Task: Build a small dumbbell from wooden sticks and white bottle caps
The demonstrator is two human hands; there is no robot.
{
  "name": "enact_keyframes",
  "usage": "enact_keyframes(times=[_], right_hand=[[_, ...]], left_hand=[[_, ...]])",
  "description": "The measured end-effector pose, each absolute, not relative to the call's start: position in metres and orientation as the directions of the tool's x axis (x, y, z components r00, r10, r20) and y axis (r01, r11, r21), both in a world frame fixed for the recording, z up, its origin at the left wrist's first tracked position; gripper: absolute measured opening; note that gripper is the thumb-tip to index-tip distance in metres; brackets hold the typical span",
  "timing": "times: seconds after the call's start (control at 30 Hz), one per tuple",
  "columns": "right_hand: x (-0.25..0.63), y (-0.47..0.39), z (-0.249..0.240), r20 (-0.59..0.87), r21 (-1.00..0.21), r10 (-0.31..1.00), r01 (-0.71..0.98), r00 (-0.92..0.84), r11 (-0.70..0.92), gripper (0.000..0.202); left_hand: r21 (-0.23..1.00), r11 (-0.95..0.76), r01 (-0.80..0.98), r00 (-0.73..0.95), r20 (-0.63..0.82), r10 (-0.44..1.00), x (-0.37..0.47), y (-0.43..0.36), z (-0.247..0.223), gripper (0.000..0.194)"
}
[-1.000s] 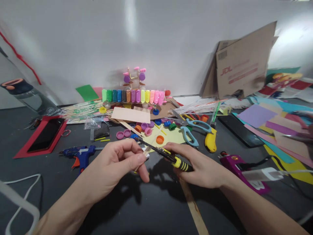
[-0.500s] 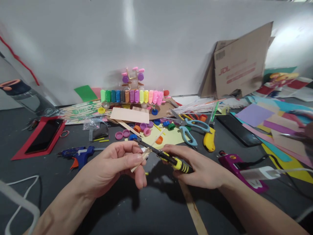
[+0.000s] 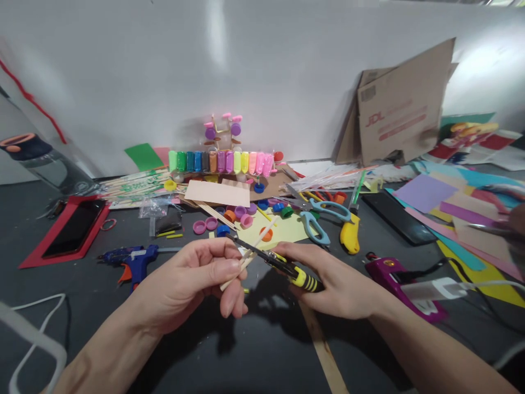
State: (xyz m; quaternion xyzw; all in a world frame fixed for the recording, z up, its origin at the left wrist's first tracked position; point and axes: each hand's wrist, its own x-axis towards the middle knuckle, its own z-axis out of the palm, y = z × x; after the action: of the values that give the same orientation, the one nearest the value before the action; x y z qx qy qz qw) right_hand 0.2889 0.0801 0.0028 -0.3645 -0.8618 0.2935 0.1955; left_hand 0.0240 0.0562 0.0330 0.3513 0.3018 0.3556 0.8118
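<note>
Wooden sticks point(image 3: 246, 261) shifted, left grip point(image 3: 207, 273) pinching them, right grip point(image 3: 332, 282) clasping black-yellow tool point(image 3: 302, 277)

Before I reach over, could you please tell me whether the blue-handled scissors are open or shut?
Open: the blue-handled scissors lie with their two handle loops spread wide apart.

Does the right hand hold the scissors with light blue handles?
No, the right hand grips a black-and-yellow tool, while the blue-handled scissors lie beyond it, untouched.
</note>
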Motion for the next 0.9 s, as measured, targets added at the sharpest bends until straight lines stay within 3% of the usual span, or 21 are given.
enact_keyframes(times=[0.3, 0.47, 0.67, 0.9], right_hand=[[0.285, 0.078, -0.002, 0.132, -0.61, 0.771, 0.563, -0.622, 0.558, 0.06], [0.286, 0.08, -0.004, 0.105, -0.601, 0.792, 0.596, -0.601, 0.532, 0.06], [0.287, 0.08, -0.004, 0.085, -0.604, 0.797, 0.606, -0.598, 0.518, 0.061], [0.287, 0.078, -0.004, 0.102, -0.629, 0.792, 0.579, -0.601, 0.52, 0.061]], left_hand=[[0.848, 0.447, -0.283, 0.53, -0.25, 0.81, 0.02, 0.06, 0.029, 0.018], [0.97, 0.243, 0.027, 0.38, -0.234, 0.895, 0.021, 0.057, 0.038, 0.021], [0.923, 0.029, 0.384, 0.214, -0.119, 0.97, 0.024, 0.045, 0.046, 0.028], [0.959, 0.085, 0.272, 0.254, -0.157, 0.954, 0.024, 0.047, 0.045, 0.026]])
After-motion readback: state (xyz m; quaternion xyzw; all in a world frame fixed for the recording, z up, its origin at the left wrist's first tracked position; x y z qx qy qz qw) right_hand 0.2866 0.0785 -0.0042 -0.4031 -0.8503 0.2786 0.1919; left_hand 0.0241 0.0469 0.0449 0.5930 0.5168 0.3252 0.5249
